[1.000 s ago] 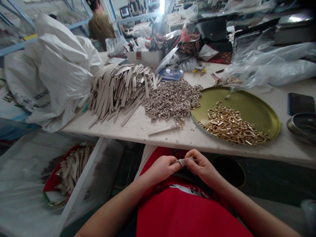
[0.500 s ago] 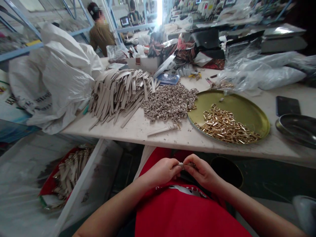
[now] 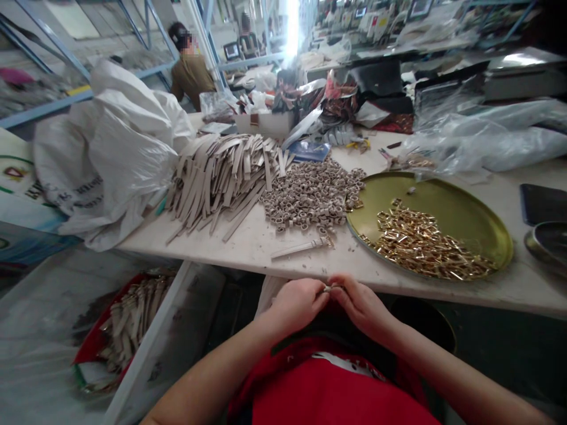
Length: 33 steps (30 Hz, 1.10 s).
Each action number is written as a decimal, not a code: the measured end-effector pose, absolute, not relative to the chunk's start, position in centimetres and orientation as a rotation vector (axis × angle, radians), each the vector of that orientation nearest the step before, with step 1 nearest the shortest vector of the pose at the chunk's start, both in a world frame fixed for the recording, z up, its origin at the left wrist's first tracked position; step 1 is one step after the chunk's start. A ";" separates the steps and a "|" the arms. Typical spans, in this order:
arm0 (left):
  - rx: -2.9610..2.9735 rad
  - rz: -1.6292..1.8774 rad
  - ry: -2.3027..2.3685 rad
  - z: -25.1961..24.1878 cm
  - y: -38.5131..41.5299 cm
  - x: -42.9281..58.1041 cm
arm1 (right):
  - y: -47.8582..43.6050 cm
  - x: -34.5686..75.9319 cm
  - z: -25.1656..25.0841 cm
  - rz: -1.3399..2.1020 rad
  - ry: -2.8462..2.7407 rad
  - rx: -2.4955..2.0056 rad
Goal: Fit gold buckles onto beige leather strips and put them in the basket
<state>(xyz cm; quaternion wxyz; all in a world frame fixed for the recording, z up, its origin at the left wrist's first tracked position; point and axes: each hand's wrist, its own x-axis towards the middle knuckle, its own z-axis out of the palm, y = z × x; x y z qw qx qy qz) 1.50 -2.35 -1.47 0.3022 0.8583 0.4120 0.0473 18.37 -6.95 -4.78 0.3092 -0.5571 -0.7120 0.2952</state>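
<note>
In front of my lap, just off the near table edge, my left hand [image 3: 297, 304] and my right hand [image 3: 361, 307] meet, fingertips pinched together. Between them is a small beige strap [image 3: 328, 289], mostly covered by the fingers. Beyond my hands, a finished-looking strap with a gold buckle [image 3: 303, 247] lies on the table. Behind it is a heap of small beige loops [image 3: 305, 198]. Gold buckles [image 3: 425, 242] fill the near part of a round, gold-coloured tray [image 3: 465, 200]. Loose beige strips [image 3: 221, 177] are piled to the left.
A white sack [image 3: 119, 147] stands at the table's left end. Below it, a red-edged bag [image 3: 88, 351] holds buckled straps. Plastic bags [image 3: 496, 139], a dark phone-like slab [image 3: 543, 203] and a metal bowl [image 3: 547, 245] are at right. A person [image 3: 194, 71] sits farther back.
The camera view has shifted, so the table sits slightly lower and farther right. Both hands stay together at the strap, with their fingers drawn closer around it.
</note>
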 end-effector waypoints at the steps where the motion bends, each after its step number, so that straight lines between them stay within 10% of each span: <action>1: 2.308 0.135 1.124 -1.7 -1.3 1.6 | -5.7 18.3 -4.8 0.720 -1.896 -1.520; 10: 2.503 0.423 1.486 -3.1 6.4 0.4 | 0.8 19.0 -7.1 -0.105 -2.110 -1.503; 19: 2.088 0.262 2.182 -2.1 17.4 -9.2 | 2.2 19.2 -8.0 -0.141 -2.182 -1.404; 33: 1.886 0.613 1.392 0.1 -1.6 -1.1 | 3.2 21.5 -4.7 -0.047 -2.087 -1.780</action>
